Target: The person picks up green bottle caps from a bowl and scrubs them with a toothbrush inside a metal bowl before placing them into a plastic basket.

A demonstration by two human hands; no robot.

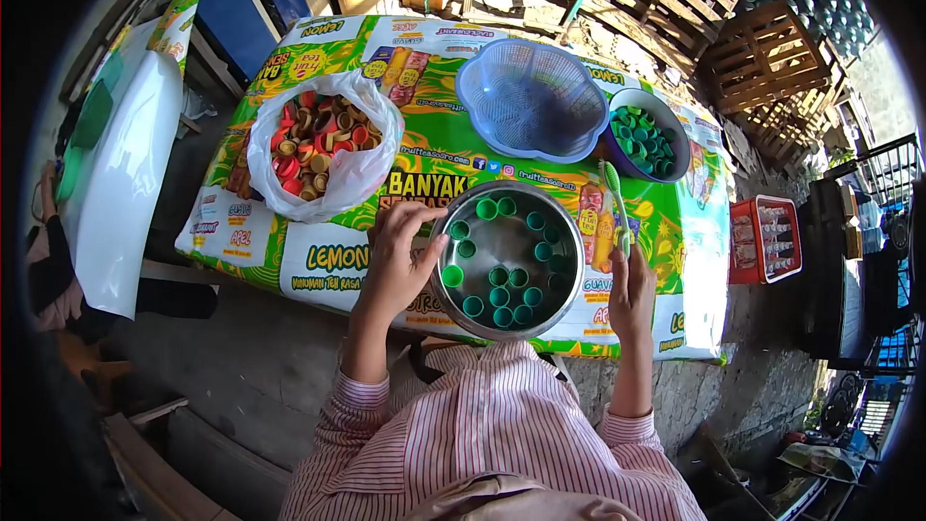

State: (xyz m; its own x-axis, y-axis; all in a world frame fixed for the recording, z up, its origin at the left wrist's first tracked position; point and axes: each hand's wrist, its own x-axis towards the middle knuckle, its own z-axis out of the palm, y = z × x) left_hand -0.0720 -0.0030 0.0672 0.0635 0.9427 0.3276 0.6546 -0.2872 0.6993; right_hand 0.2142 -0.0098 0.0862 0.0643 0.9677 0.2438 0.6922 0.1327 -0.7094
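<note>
A round steel bowl [509,256] stands at the near edge of the table and holds several green bottle caps [500,295]. At its left rim is my left hand [403,249], fingers apart, with the fingertips by the metal. To the right of the bowl, my right hand [632,291] grips the lower handle of a green and white brush [617,201], held upright with its bristles at the top. Beyond the brush, a dark purple bowl [687,143] contains many green caps. An empty blue plastic basket [531,96] sits behind the steel bowl.
On the left of the printed tablecloth [439,125] lies a white plastic bag [371,169] of red and gold caps. A red crate [764,239] stands right of the table, wooden pallets [767,58] behind. Part of another person [58,275] shows at far left.
</note>
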